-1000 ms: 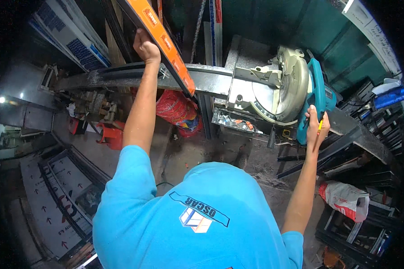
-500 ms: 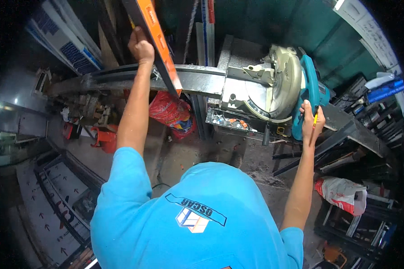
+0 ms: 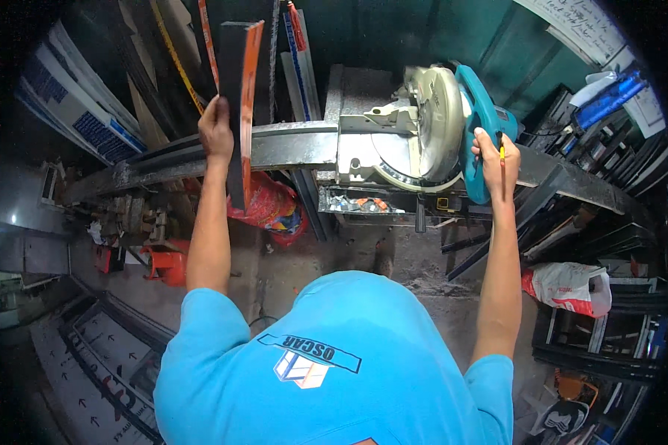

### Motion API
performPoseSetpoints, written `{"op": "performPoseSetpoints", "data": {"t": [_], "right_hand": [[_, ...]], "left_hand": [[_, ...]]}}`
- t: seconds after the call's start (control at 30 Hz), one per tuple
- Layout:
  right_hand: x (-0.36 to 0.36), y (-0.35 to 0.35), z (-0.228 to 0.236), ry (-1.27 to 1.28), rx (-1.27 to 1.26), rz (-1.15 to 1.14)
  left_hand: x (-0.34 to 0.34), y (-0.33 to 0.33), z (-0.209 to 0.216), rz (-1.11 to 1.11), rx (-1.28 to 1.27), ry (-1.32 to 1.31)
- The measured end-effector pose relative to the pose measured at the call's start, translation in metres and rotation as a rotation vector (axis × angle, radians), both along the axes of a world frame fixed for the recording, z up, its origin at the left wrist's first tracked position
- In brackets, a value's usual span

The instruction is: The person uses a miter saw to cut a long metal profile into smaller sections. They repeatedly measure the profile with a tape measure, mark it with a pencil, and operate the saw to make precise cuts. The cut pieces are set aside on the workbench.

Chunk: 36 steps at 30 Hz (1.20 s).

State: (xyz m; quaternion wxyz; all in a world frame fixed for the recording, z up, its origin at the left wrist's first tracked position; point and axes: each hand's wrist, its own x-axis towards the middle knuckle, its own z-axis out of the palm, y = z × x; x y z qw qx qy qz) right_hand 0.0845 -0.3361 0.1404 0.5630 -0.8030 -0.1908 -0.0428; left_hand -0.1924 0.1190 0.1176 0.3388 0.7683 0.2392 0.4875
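Note:
My left hand point(image 3: 215, 133) grips a long black and orange bar point(image 3: 239, 104) near its middle. The bar stands almost square across a long grey metal bench rail point(image 3: 289, 146). My right hand point(image 3: 496, 159) is closed on the teal handle of a miter saw point(image 3: 430, 122), with a yellow pencil point(image 3: 501, 153) tucked between its fingers. The saw's round blade guard sits just left of that hand. My blue shirt point(image 3: 334, 356) fills the lower middle of the view.
A red bag point(image 3: 263, 204) lies under the rail. An orange stand point(image 3: 167, 263) is on the floor at left. Dark metal profiles and racks point(image 3: 608, 222) crowd the right side, beside a white plastic bag point(image 3: 568, 285). Long strips lean against the back wall point(image 3: 297, 44).
My left hand has swung the orange bar from a slant to nearly straight across the rail. My right hand stays on the saw handle.

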Motion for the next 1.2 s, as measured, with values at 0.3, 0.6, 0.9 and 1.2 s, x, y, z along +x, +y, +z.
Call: {"op": "performPoseSetpoints", "data": {"t": [0.3, 0.6, 0.9, 1.2], "right_hand": [[0.005, -0.002, -0.004, -0.028, 0.038, 0.014], [0.003, 0.000, -0.003, -0.014, 0.044, 0.013], [0.004, 0.001, -0.003, -0.020, 0.041, 0.008], [0.010, 0.003, 0.009, 0.004, -0.005, 0.005]], "left_hand": [[0.005, -0.033, -0.030, -0.047, -0.001, 0.132], [0.030, -0.064, -0.053, -0.467, -0.062, 0.453], [0.079, -0.073, -0.084, -0.541, 0.379, 0.781], [0.121, -0.076, -0.118, -0.494, 0.540, 0.844]]}}
